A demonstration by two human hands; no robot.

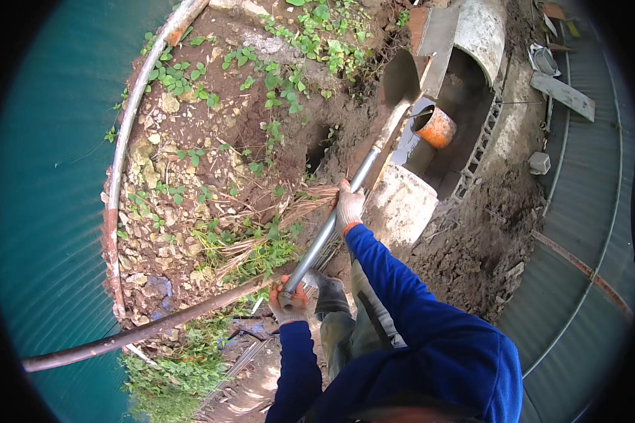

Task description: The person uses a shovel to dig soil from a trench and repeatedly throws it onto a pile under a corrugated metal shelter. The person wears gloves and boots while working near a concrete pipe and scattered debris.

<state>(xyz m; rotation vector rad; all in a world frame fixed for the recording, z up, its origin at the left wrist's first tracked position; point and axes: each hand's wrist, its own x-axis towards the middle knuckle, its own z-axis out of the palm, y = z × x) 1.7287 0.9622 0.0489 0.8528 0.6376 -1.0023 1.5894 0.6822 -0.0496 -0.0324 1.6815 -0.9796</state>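
I hold a long shovel (324, 236) slantwise across my front, its metal pipe handle running up and to the right. My left hand (289, 304), in a pale glove, is closed round the near end of the handle. Farther up the shaft, my right hand (349, 206) grips it, gloved with an orange cuff. The shovel's dark, rounded blade (401, 79) is raised at the far end, beside the edge of a pit; I cannot tell whether it touches the ground there. Past the blade, an orange bucket (436, 128) sits tilted in the pit.
A curved concrete shell (481, 32) covers the pit's far end, and a pale slab (402, 204) lies at its near end. Hollow blocks (478, 151) line its right side. Rocky soil with weeds lies left, bounded by a rusty pipe (130, 116) and a green corrugated sheet (49, 176).
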